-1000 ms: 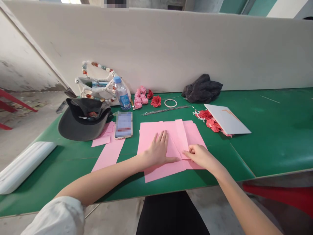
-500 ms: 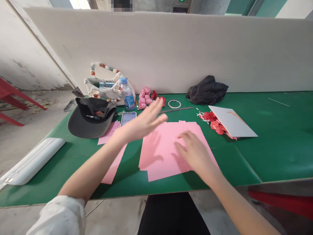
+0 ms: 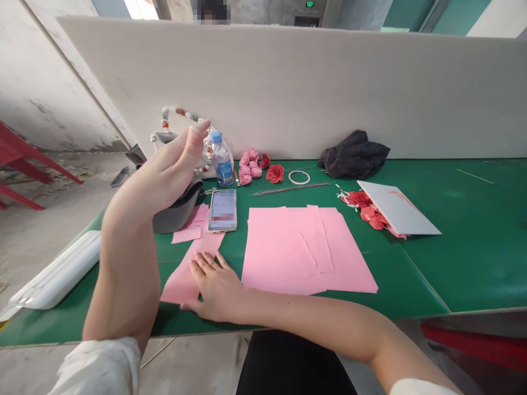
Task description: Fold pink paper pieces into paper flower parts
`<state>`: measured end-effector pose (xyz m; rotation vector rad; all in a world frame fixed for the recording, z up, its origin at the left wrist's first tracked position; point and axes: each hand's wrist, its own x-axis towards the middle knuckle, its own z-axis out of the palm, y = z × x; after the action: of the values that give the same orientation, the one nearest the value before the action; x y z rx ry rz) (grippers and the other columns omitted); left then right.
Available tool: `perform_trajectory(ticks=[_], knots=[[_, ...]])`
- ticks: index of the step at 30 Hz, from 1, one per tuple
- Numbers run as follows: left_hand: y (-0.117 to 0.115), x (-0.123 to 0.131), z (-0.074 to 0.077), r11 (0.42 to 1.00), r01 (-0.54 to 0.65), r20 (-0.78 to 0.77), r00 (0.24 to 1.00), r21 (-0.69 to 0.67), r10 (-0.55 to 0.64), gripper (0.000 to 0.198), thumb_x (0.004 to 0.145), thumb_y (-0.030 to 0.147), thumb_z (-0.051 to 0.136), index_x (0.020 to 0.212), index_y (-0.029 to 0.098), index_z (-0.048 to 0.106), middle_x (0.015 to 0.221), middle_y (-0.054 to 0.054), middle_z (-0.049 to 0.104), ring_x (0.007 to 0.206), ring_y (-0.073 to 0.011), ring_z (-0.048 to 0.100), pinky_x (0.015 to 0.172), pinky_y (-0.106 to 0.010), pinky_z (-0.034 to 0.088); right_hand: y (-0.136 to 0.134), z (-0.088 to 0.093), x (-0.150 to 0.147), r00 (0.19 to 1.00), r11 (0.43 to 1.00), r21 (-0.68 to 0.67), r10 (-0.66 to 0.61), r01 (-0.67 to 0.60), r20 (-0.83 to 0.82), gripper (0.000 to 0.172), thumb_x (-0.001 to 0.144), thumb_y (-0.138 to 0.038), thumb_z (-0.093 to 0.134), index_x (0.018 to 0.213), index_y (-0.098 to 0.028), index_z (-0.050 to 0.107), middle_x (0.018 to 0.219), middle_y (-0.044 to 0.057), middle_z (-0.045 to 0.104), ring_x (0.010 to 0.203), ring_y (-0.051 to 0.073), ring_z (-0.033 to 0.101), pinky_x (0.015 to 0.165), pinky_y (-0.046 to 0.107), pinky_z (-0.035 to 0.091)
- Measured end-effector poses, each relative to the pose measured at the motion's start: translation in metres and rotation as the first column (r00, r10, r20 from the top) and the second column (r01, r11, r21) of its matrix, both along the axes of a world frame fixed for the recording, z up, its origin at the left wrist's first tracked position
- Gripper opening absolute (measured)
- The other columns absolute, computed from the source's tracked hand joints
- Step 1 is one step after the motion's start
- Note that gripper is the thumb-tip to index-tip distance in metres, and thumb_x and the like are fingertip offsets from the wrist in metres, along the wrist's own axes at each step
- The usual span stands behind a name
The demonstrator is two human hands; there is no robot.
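Left hand: the left hand (image 3: 164,164) is held raised above the table, fingers loosely curled and narrowly spaced; nothing is seen held in it.

Right hand: the right hand (image 3: 214,288) is laid palm-down with the fingers spread wide, and is pressed on a long pink paper strip (image 3: 179,288); no grip is seen.

Paper strip: the strip is laid slantwise on a green-topped work table (image 3: 473,263), its far end directed toward a smartphone with a blurred screen (image 3: 223,211).

Pink sheets: overlapping flat pink paper sheets (image 3: 304,247) are spread just right of the right hand, untouched. Small pink paper slips (image 3: 186,235) are placed beside the smartphone.

Step in hand: pink paper appears to be being sorted and flattened by hand.

Next move: the right hand would have to be lifted before the strip could be shifted; the left hand is free for a reach.

Beyond: a clear plastic water bottle (image 3: 222,160), pink paper roses (image 3: 249,167), a coil of white tape (image 3: 298,177) and thin metal wires (image 3: 292,189) are lined up farther back. Red paper flowers (image 3: 364,206) are placed against a white board (image 3: 395,208).
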<state>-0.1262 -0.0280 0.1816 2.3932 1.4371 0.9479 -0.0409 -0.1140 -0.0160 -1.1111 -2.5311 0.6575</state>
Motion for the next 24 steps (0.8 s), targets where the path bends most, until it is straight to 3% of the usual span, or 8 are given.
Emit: perform_trajectory(ticks=[4,7,12,16,19,22,23,24], knots=[[-0.006,-0.002,0.005,0.998,0.020,-0.029,0.999,0.064,-0.018,0.063,0.099,0.059,0.014,0.145,0.023,0.037,0.149,0.002,0.042,0.137,-0.0243,0.037,0.114,-0.042,0.027,0.009,0.003,0.008,0.995,0.964,0.247,0.085,-0.097,0.058,0.050,0.095,-0.031,0.043,0.135,-0.002,0.041,0.137,0.021,0.052,0.135,0.030,0.041,0.115,0.044,0.029],[-0.008,-0.003,0.008,0.996,0.012,-0.050,0.999,0.087,-0.008,0.061,0.096,0.062,0.022,0.141,0.026,0.043,0.144,0.004,0.049,0.132,-0.0241,0.044,0.111,-0.041,0.032,0.022,0.006,0.018,0.978,0.915,0.358,0.138,-0.187,0.159,0.039,0.091,-0.009,0.039,0.128,-0.004,0.047,0.114,0.018,0.066,0.111,0.024,0.061,0.109,0.041,0.037],[-0.010,-0.004,0.012,0.996,0.029,-0.022,0.999,0.081,-0.027,0.059,0.092,0.060,0.037,0.138,0.024,0.047,0.139,0.003,0.053,0.121,-0.0245,0.054,0.104,-0.041,0.040,0.039,0.017,0.041,0.965,0.867,0.423,0.238,-0.263,0.111,0.030,0.089,-0.005,0.037,0.106,-0.011,0.061,0.107,0.014,0.070,0.105,0.022,0.063,0.106,0.040,0.040],[-0.012,-0.002,0.011,0.996,0.087,0.026,0.996,0.033,-0.088,0.052,0.094,0.055,0.040,0.131,0.022,0.054,0.130,0.002,0.060,0.118,-0.0233,0.056,0.105,-0.043,0.040,0.037,0.043,0.069,0.935,0.950,0.300,0.185,-0.090,-0.303,0.031,0.089,-0.008,0.039,0.107,-0.016,0.064,0.111,0.008,0.071,0.108,0.018,0.064,0.101,0.035,0.046],[-0.006,0.009,0.005,0.963,0.245,0.159,0.961,-0.113,-0.226,0.055,0.096,0.056,0.035,0.129,0.018,0.055,0.131,-0.003,0.060,0.124,-0.0243,0.053,0.107,-0.042,0.037,0.034,0.076,0.097,0.732,0.992,0.042,-0.057,0.117,-0.679,0.024,0.089,-0.017,0.047,0.104,-0.020,0.065,0.108,0.004,0.072,0.103,0.017,0.066,0.092,0.034,0.052],[0.005,0.033,-0.010,0.738,0.562,0.400,0.816,-0.374,-0.418,0.085,0.092,0.064,-0.005,0.133,0.015,0.050,0.126,-0.007,0.063,0.121,-0.0288,0.056,0.098,-0.047,0.045,0.036,0.102,0.128,0.470,0.947,-0.273,-0.321,0.168,-0.822,0.016,0.083,-0.031,0.062,0.095,-0.020,0.065,0.092,0.003,0.072,0.088,0.018,0.068,0.079,0.034,0.057],[0.008,0.043,-0.018,0.691,0.565,0.404,0.820,-0.451,-0.406,0.097,0.087,0.064,-0.018,0.133,0.014,0.051,0.122,-0.008,0.065,0.121,-0.0308,0.056,0.097,-0.051,0.045,0.038,0.107,0.138,0.431,0.919,-0.362,-0.392,0.154,-0.812,0.020,0.081,-0.034,0.064,0.094,-0.019,0.066,0.090,0.003,0.072,0.084,0.018,0.068,0.075,0.035,0.058],[0.010,0.054,-0.027,0.700,0.519,0.367,0.852,-0.490,-0.374,0.102,0.085,0.066,-0.020,0.129,0.014,0.055,0.118,-0.009,0.067,0.119,-0.0318,0.057,0.095,-0.053,0.046,0.040,0.109,0.148,0.405,0.896,-0.415,-0.442,0.159,-0.801,0.023,0.078,-0.036,0.068,0.093,-0.019,0.066,0.087,0.003,0.071,0.080,0.018,0.068,0.072,0.034,0.058]])
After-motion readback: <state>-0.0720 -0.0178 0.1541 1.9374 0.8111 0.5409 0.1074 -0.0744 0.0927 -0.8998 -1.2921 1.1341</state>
